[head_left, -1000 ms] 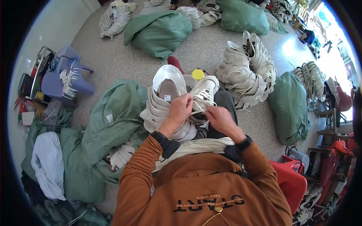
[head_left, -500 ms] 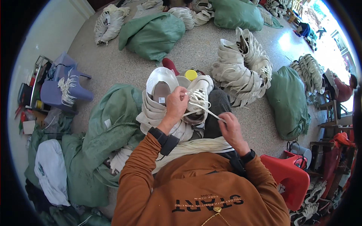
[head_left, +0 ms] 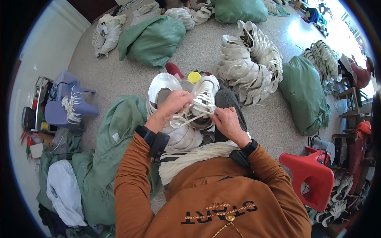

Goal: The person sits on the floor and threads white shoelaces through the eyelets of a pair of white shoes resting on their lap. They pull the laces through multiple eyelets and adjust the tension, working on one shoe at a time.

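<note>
Handling a white lace-up shoe just above the lap, pointing its toe away from the body and facing its opening toward the waist. Pinching at the white lace with the left grip, pressing thumb and fingertips together at the left edge of the shoe's lacing. Pinching the lace with the right grip too, just beside the shoe's opening, curling the fingers in and pressing the thumb against the forefinger. Having, just left of the handled shoe, a stack of nested white shoes, lying partly hidden under the left grip. Carrying a bundle of pale laces across the lap and wearing a dark band on each of 2 wrists. Having a round yellow lid just beyond the toe. Facing a ring of white shoes on the floor, lying near a plump green sack. Sitting between a red stool at the right and green sacking at the left.
</note>
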{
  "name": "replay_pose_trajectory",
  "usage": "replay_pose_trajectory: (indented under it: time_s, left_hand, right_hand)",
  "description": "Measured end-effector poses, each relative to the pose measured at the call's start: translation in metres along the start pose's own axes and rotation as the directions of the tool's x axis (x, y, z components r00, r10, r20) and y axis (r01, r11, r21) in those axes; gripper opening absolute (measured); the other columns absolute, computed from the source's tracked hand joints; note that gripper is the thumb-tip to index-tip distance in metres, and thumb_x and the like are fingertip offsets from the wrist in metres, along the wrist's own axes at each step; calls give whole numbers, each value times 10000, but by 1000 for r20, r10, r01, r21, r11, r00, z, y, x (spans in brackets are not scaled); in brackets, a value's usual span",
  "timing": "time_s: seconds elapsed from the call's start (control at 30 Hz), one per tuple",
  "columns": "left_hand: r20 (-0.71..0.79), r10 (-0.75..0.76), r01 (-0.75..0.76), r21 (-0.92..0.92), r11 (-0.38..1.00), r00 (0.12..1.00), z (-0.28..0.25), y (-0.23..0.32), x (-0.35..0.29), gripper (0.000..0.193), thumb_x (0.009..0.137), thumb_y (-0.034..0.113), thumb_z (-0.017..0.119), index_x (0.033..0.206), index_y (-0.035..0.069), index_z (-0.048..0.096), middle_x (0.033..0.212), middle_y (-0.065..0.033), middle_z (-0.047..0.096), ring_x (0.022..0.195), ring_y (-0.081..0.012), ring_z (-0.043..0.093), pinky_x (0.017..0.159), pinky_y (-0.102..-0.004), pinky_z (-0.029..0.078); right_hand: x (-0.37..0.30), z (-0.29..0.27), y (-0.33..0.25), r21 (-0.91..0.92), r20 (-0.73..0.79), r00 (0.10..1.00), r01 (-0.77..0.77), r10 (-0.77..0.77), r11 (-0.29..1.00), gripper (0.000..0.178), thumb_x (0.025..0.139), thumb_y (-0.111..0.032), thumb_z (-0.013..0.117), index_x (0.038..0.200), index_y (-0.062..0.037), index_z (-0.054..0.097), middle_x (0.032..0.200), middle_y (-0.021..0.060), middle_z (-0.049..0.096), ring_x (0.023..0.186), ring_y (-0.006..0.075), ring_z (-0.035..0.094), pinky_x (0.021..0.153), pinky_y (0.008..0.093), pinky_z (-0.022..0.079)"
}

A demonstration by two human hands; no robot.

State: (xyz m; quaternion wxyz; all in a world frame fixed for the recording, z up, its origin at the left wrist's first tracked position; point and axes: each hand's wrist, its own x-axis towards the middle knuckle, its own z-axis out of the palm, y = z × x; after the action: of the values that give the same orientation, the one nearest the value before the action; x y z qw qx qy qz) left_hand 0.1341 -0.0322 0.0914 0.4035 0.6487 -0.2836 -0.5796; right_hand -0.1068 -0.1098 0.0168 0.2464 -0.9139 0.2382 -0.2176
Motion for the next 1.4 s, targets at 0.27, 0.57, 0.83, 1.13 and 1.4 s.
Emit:
replay_pose_trajectory:
  time_s: [0.27, 0.57, 0.83, 1.13, 1.4]
  left_hand:
    - [-255, 318, -303, 97, 948, 913, 20, -32, 9, 71, 893, 71, 698, 901, 56, 629, 713, 56, 592, 589, -2, 499, 512, -178, 392]
    - [-404, 417, -320, 288, 903, 814, 25, -72, 19, 200, 887, 19, 648, 1082, -21, 656, 854, -35, 684, 685, -92, 603, 652, -250, 514]
    - [-304, 703, -332, 716, 614, 643, 44, -63, -14, 314, 831, 93, 721, 1119, 12, 625, 1043, -139, 614, 898, -281, 602, 849, -405, 483]
    - [115, 798, -195, 981, 3, 591, 46, -76, -27, 198, 759, 215, 783, 867, 92, 671, 1010, -67, 537, 1016, -272, 495, 953, -450, 338]
    - [44, 722, -144, 987, 78, 691, 68, -83, -23, 135, 791, 223, 738, 827, 107, 680, 948, -89, 543, 966, -273, 519, 905, -448, 355]
  right_hand:
    - [-27, -35, 11, 189, 93, 993, 47, -65, 981, 192, 894, -143, 657, 760, -54, 553, 686, 110, 549, 724, 324, 566, 720, 412, 415]
    - [-60, -74, 17, 187, 247, 968, -91, 43, 978, 213, 886, -133, 657, 745, -33, 533, 695, 148, 557, 687, 372, 568, 649, 454, 427]
    - [-53, -43, -10, 379, 181, 982, -25, -47, 925, 140, 914, -124, 622, 848, -11, 573, 739, 189, 581, 729, 413, 601, 634, 486, 465]
    - [-41, -73, -10, 638, 226, 954, -296, 194, 711, 233, 998, -174, 617, 850, 5, 600, 825, 10, 590, 695, 65, 423, 595, 250, 383]
    - [-24, -117, -30, 858, 189, 978, -208, 89, 470, 424, 1014, -314, 577, 690, -46, 518, 1247, 117, 652, 836, 104, 505, 773, 277, 434]
